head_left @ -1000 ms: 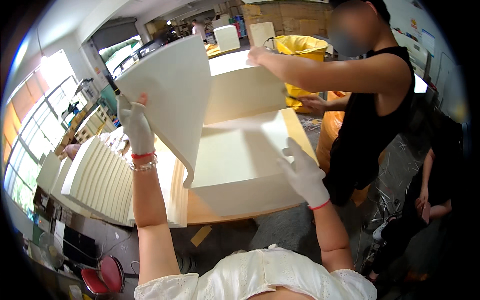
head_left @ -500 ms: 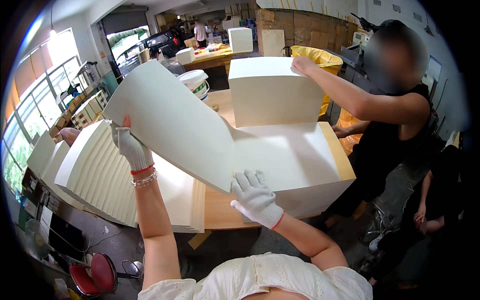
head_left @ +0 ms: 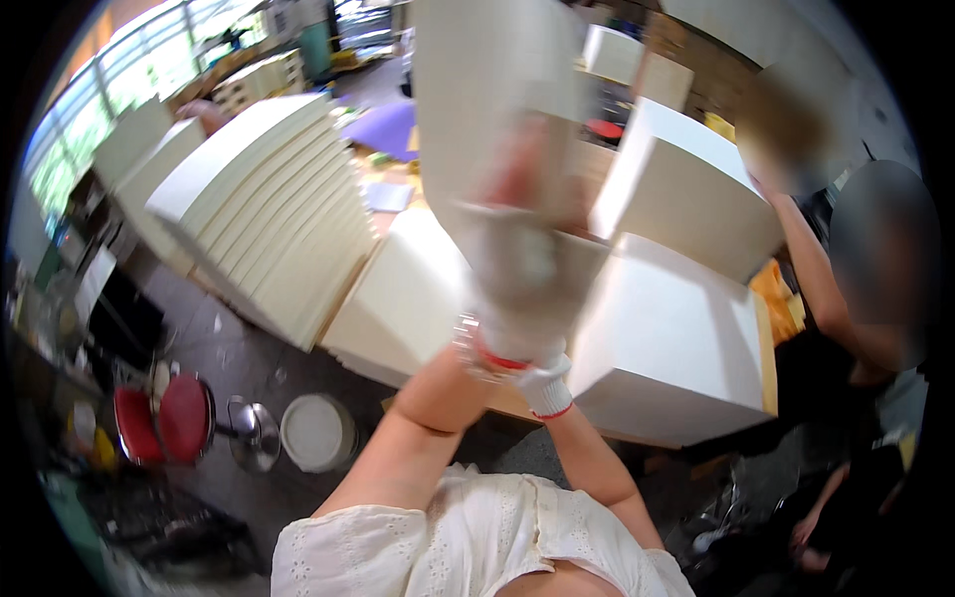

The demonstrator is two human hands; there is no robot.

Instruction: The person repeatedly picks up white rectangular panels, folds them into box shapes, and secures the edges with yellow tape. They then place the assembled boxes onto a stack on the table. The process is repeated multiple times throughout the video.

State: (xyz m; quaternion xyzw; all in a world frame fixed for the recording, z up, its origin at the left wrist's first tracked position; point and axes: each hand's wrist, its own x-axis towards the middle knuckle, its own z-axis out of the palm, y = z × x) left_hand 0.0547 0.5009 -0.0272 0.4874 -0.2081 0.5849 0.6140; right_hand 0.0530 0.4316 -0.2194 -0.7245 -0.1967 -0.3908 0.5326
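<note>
- My left hand [head_left: 522,249] is a blur against the pale sheet [head_left: 473,90]; can't tell if it's clamped
- Right hand [head_left: 547,386] mostly hidden behind it, grip unreadable
- Sheet's upright, far side of my left hand
- White stack [head_left: 662,343] right, ribbed stack [head_left: 264,214] left, red chair [head_left: 186,420] near left

Gridded window [head_left: 111,107] bright with daylight, upper left; grey floor [head_left: 261,360], pale scraps [head_left: 218,322]; red chair [head_left: 185,420] lower left.

The head-worn fisheye looks downward, near the left fingers [head_left: 521,164].
</note>
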